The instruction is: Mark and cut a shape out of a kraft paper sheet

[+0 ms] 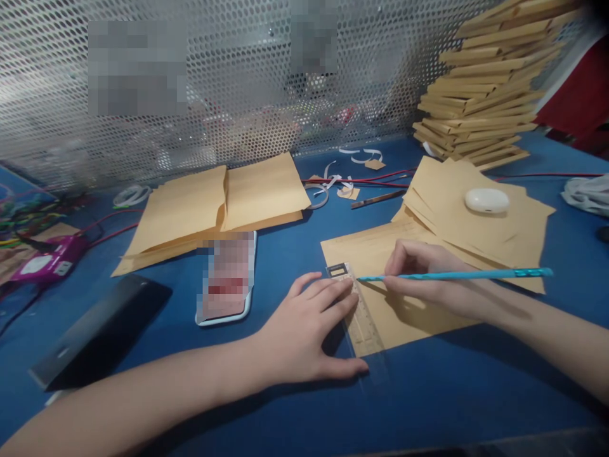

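A clear ruler (365, 327) lies along the left edge of a brown paper sheet (419, 320) on the blue table. Spread across the ruler, my left hand (309, 324) presses it down with the fingertips, while its thumb rests on the table. My right hand (423, 273) grips a light blue pencil (480, 275) between thumb and fingers. The pencil is nearly level, and its tip meets the paper beside the ruler's right edge, close to my left fingertips.
Folded brown paper (185, 209) lies at the back left, near a phone (231, 279) and a black box (102, 330). At right, a white case (486, 200) sits on loose brown sheets (523, 235), before a tall stack of folded paper (480, 95). Perforated metal (228, 82) stands behind.
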Available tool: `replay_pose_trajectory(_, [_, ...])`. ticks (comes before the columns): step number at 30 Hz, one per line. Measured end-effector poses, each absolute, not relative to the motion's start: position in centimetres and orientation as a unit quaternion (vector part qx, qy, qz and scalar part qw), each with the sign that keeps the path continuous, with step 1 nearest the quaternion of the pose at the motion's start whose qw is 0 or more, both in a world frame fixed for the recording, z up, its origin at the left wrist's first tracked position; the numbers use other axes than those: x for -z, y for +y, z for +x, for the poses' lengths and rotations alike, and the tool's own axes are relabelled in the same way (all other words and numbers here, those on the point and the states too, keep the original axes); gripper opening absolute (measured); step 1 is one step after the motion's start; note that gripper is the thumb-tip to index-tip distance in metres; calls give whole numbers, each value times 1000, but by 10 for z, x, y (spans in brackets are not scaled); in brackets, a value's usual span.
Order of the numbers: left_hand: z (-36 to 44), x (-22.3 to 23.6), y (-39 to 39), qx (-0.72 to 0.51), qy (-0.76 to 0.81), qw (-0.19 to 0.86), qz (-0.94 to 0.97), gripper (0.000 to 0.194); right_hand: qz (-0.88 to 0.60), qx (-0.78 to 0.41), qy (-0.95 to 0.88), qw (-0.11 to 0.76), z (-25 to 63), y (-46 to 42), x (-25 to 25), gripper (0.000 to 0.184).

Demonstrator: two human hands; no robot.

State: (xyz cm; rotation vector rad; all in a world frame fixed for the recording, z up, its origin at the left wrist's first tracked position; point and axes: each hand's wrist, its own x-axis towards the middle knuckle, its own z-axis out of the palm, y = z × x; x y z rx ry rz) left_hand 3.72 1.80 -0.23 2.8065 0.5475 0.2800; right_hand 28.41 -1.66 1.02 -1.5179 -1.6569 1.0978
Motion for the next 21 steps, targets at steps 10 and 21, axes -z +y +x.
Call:
replay_pose_trajectory(10, [37, 0, 18, -92, 188, 134, 969, 75, -568, -439, -615, 325, 285, -16, -9, 18])
replay_pose_trajectory(21, [37, -1, 19, -100, 186, 130, 969, 74, -588, -419, -620, 307, 283, -16, -14, 19])
